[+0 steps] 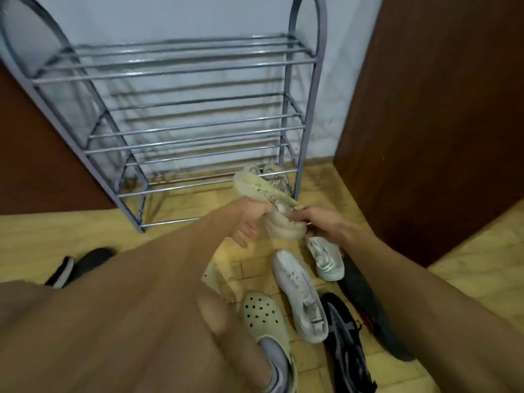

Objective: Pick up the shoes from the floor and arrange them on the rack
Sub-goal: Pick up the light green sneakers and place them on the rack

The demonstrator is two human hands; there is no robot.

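Clutching beige sneaker (265, 195) at the heel with left hand (249, 219) and right hand (320, 221), both curled round it (blurry); long axis up-left, toe toward rack (170, 71).

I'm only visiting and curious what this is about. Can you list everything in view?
rack: one, grey metal, against the pale wall
held sneaker: one, beige, before the rack
other beige sneaker: one, low in the rack, right end
white sneakers: two, floor, centre right
black shoes: two, floor, right
dark shoe: one, black, floor, left
clog: one, cream, on a foot, bottom centre
panels: two, brown, either side
left hand: grips the held sneaker
right hand: pinches the held sneaker
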